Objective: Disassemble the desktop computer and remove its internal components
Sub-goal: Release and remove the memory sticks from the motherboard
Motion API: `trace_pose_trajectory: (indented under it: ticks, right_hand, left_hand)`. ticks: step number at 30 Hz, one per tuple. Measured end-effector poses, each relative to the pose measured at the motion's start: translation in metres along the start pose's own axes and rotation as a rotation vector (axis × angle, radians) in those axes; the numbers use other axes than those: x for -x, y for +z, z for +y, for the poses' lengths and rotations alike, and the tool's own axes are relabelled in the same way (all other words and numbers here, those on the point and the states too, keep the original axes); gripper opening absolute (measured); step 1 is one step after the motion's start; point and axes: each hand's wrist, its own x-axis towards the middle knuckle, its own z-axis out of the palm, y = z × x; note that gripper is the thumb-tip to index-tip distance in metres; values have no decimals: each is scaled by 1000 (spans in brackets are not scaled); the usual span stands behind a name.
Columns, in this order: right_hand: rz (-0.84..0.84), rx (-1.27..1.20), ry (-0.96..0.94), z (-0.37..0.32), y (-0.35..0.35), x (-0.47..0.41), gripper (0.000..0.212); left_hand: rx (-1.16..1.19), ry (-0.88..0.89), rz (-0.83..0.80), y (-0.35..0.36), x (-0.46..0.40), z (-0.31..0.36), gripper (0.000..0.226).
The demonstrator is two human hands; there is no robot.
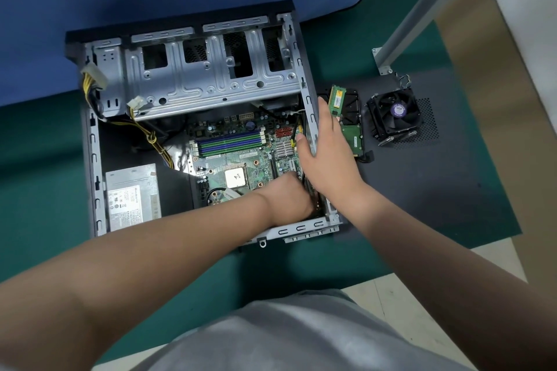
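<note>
Grey steel desktop computer case (193, 81) lies open at frame centre, long axis running top to bottom. Our right hand (327, 156) drapes relaxed fingers over its right wall, thumb inside. Our left hand (289, 196) reaches into the lower right corner beside the green motherboard (238, 156); we cannot tell its grip.

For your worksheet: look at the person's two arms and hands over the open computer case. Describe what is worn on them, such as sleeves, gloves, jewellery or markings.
Both forearms are bare up to the frame edge, with no sleeves in view. The left hand and right hand wear no gloves, and no watch, bracelet or ring shows on either. No markings are visible. A light grey fabric garment covers the torso at the bottom of the view.
</note>
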Motion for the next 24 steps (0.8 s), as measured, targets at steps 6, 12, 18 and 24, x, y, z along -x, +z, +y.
trace_pose_trajectory:
  ticks: [6, 12, 18, 24]
  right_hand:
    - [9, 6, 3, 0, 0, -1, 69]
    - [8, 15, 3, 0, 0, -1, 69]
    - [13, 16, -2, 1, 0, -1, 69]
    - [13, 20, -2, 1, 0, -1, 69]
  left_hand:
    - [63, -36, 20, -1, 2, -1, 34]
    - [95, -52, 22, -2, 3, 1, 40]
    - [111, -56, -44, -8, -1, -2, 27]
    - [134, -56, -53, -14, -2, -1, 29]
